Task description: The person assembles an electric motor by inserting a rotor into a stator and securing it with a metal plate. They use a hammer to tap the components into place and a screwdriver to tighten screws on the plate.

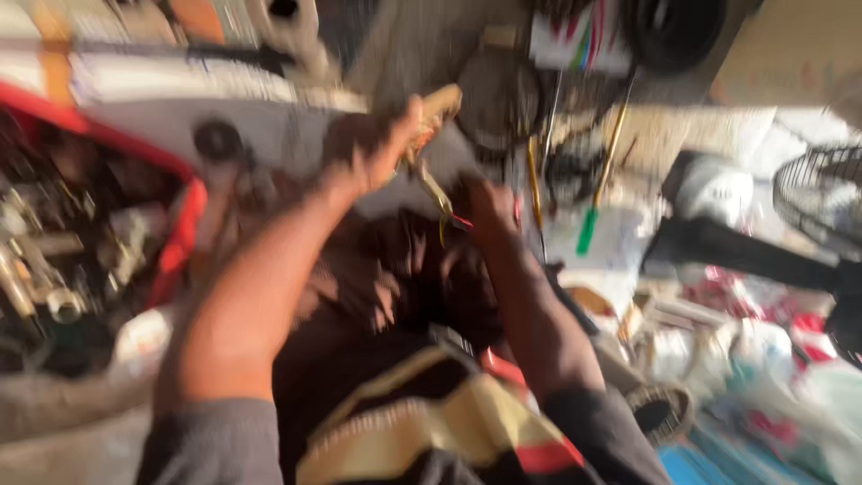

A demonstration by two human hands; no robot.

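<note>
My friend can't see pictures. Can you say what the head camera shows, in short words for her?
Blurred view: the person's left hand grips a tan-handled tool, and the right hand pinches thin coloured wires beside it. Red machine parts sit left; a dark fan and clutter sit right.

The frame is heavily motion-blurred. The carrying surface is the floor (63,422), grey and dusty at lower left. Directly on it at right lies a litter of white, red and teal packets and bags (763,359), tightly crowded and overlapping. A black fan (822,193) with a wire grille stands at the right edge. A sandal (663,409) rests near the packets. Individual items cannot be resolved further.
</note>
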